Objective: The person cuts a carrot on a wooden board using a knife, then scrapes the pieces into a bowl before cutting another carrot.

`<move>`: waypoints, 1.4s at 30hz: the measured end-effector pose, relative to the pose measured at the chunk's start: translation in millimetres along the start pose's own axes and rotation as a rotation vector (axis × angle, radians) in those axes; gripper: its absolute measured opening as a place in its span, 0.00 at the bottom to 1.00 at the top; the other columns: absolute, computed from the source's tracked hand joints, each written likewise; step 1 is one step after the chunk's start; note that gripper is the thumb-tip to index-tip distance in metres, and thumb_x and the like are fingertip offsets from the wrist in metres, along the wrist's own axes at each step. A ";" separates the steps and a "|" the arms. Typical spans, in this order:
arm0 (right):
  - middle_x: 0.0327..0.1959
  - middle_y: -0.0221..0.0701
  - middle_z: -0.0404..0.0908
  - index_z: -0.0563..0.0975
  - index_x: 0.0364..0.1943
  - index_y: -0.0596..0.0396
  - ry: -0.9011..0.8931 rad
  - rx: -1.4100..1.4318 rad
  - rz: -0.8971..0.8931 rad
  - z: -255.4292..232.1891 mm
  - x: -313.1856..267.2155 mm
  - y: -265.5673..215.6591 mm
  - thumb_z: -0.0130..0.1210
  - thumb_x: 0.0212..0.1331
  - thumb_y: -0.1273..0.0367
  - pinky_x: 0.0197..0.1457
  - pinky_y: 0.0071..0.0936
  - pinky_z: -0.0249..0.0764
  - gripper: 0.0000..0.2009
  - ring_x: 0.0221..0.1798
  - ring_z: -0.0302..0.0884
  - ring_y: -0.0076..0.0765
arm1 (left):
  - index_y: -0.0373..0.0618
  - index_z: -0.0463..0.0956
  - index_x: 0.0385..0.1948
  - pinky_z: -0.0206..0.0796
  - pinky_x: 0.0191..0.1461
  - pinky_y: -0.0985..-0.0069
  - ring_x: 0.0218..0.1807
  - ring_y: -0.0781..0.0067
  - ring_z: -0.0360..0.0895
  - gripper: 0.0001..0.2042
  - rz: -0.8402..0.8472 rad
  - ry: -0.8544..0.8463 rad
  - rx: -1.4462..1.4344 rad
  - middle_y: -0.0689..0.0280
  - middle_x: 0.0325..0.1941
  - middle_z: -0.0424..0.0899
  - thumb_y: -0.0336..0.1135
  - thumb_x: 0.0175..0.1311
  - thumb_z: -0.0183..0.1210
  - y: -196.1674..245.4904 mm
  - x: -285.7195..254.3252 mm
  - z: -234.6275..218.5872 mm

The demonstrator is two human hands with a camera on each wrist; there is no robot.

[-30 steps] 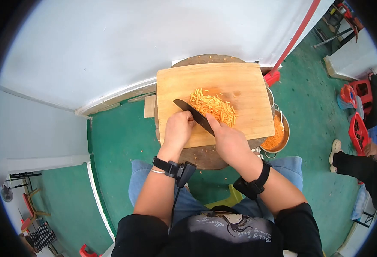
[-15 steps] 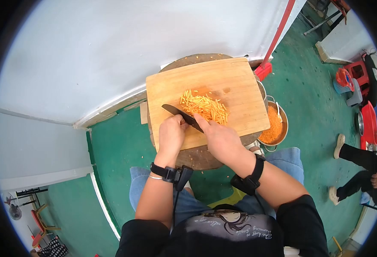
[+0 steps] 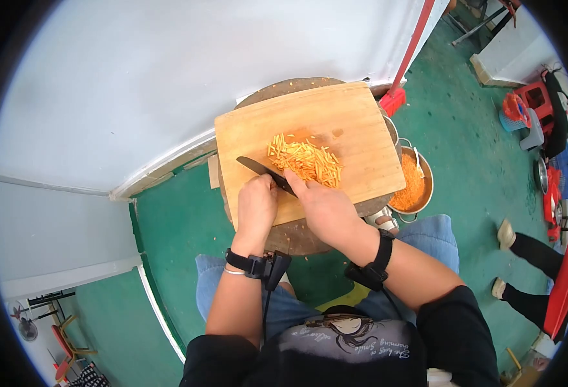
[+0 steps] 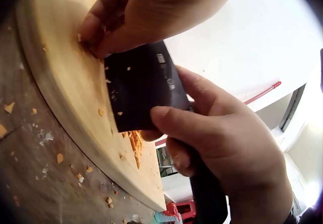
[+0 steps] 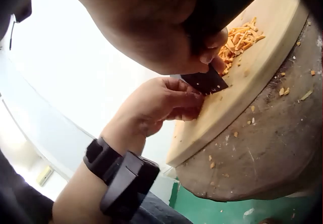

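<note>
A dark-bladed knife [image 3: 253,165] is gripped in a person's right hand [image 3: 328,208], its black handle wrapped by the fingers and its blade pressed by the thumb, as is shown from the left wrist. The edge is set on a pale wooden cutting board [image 3: 355,116], and a heap of thin orange strips [image 3: 304,160] is seen just beyond the blade. The left hand [image 3: 257,198] is held with fingers curled, its fingertips rested on the board right beside the blade; whether anything is pinched beneath them cannot be told. Small orange crumbs are scattered near the board's edge and over the round wooden surface [image 3: 297,240] by which the board is supported.

Black bands are worn on both wrists, the left one [image 5: 130,183] fitted with a dark block. To the right of the board, a metal pan [image 3: 431,186] is placed on the green floor [image 3: 168,219], filled partly with finely cut orange bits [image 3: 411,188], with a white utensil [image 3: 418,166] leaned inside. A red pole [image 3: 415,45] is propped near the white wall [image 3: 168,64]. At far right, another person's dark-trousered legs [image 3: 534,255] are partly captured.
</note>
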State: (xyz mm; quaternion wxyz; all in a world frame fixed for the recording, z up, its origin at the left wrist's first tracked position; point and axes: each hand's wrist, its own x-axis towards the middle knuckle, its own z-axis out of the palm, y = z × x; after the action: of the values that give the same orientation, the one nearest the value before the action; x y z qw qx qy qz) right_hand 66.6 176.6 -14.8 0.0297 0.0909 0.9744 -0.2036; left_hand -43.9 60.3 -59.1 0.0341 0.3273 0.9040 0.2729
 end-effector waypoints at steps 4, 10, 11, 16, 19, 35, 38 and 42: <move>0.34 0.41 0.77 0.57 0.64 0.55 -0.022 -0.020 0.005 4.0 4.1 2.1 0.48 0.51 0.76 0.39 0.32 0.76 0.32 0.37 0.79 0.41 | 0.39 0.76 0.21 0.68 0.33 0.61 0.28 0.49 0.76 0.03 -0.005 -0.040 0.023 0.50 0.23 0.78 0.27 0.47 0.58 -1.4 0.8 -2.1; 0.34 0.41 0.77 0.56 0.64 0.56 -0.007 0.011 0.005 -3.6 0.1 1.8 0.48 0.51 0.76 0.39 0.32 0.76 0.32 0.37 0.79 0.40 | 0.40 0.76 0.22 0.68 0.33 0.62 0.28 0.50 0.77 0.03 -0.108 -0.048 -0.029 0.51 0.22 0.78 0.28 0.48 0.59 5.3 -0.7 -8.4; 0.34 0.41 0.78 0.56 0.64 0.56 0.012 0.024 -0.007 -3.2 -0.2 1.7 0.47 0.51 0.76 0.38 0.32 0.76 0.32 0.37 0.80 0.41 | 0.39 0.76 0.23 0.68 0.33 0.63 0.29 0.51 0.77 0.03 -0.091 -0.051 -0.005 0.51 0.23 0.78 0.29 0.48 0.59 5.0 -0.3 -8.5; 0.33 0.41 0.78 0.58 0.64 0.56 -0.006 -0.010 0.006 4.1 2.0 1.0 0.48 0.50 0.77 0.39 0.33 0.76 0.31 0.37 0.79 0.42 | 0.39 0.77 0.24 0.68 0.34 0.63 0.30 0.51 0.77 0.05 -0.083 -0.072 -0.010 0.51 0.25 0.79 0.30 0.49 0.60 3.7 0.7 -8.3; 0.33 0.41 0.78 0.58 0.63 0.57 -0.014 0.024 0.019 3.5 3.1 4.7 0.48 0.50 0.77 0.39 0.33 0.76 0.31 0.37 0.79 0.42 | 0.38 0.77 0.24 0.68 0.33 0.63 0.30 0.51 0.77 0.05 -0.083 -0.086 0.003 0.52 0.24 0.79 0.30 0.49 0.60 4.5 -0.9 -11.1; 0.32 0.42 0.78 0.61 0.62 0.54 -0.019 0.079 0.036 0.4 0.1 -0.8 0.48 0.49 0.77 0.37 0.37 0.74 0.30 0.34 0.78 0.46 | 0.38 0.76 0.24 0.68 0.33 0.63 0.29 0.51 0.77 0.04 -0.051 -0.083 0.044 0.52 0.21 0.78 0.28 0.50 0.60 3.1 -2.6 -11.2; 0.30 0.42 0.77 0.61 0.61 0.54 0.052 -0.023 0.017 13.7 0.9 -4.0 0.47 0.50 0.76 0.36 0.36 0.74 0.29 0.33 0.78 0.45 | 0.37 0.76 0.24 0.68 0.34 0.63 0.30 0.50 0.77 0.03 -0.012 -0.072 0.044 0.51 0.23 0.78 0.27 0.50 0.59 5.6 -8.4 -13.1; 0.30 0.42 0.77 0.61 0.61 0.54 0.079 0.099 -0.014 12.1 -0.8 6.3 0.46 0.50 0.76 0.36 0.37 0.74 0.28 0.33 0.78 0.45 | 0.37 0.76 0.25 0.69 0.34 0.65 0.29 0.52 0.78 0.03 -0.016 -0.041 0.044 0.51 0.23 0.79 0.26 0.50 0.58 2.8 -7.2 -7.9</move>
State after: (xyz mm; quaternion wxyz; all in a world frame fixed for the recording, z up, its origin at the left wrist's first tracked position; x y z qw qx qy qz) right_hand 68.8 177.3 -28.3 -0.0148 0.0936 0.9642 -0.2477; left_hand -38.5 54.0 -51.8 0.0473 0.3264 0.9115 0.2458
